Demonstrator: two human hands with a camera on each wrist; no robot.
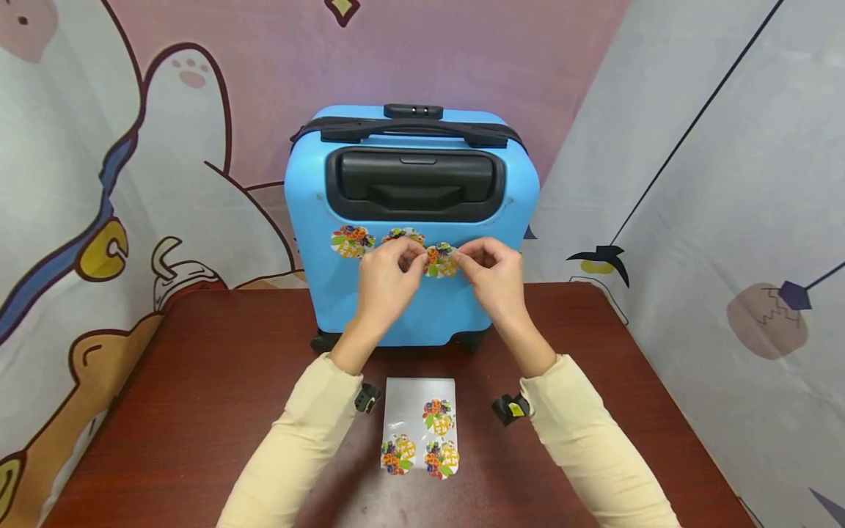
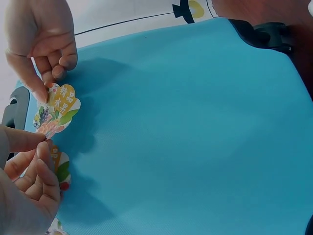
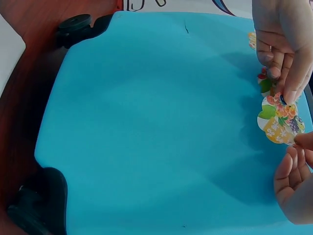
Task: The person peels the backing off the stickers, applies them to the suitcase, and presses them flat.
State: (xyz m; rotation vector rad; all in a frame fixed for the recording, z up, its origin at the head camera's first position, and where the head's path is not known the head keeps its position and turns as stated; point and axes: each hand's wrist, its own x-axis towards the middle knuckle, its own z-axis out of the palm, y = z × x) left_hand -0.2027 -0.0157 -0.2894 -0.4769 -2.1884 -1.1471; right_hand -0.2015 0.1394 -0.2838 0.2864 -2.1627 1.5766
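Observation:
A colourful fruit-print sticker [image 1: 440,261] with a scalloped edge is pinched between both hands in front of a light blue suitcase [image 1: 409,312]. My left hand [image 1: 388,282] grips its left edge between thumb and finger; my right hand [image 1: 494,277] pinches the right edge. In the left wrist view the sticker [image 2: 62,105] stands slightly off the suitcase shell. Two like stickers are on the suitcase: one whole at the left [image 1: 353,241], and another sticker [image 1: 404,235] partly hidden behind my left hand.
A sticker sheet [image 1: 405,400] with several stickers lies on the dark red table [image 1: 238,381] before the suitcase. The suitcase stands upright on its wheels, with a black recessed handle [image 1: 416,183] above the stickers. A printed cloth [image 1: 693,183] hangs behind and beside the table.

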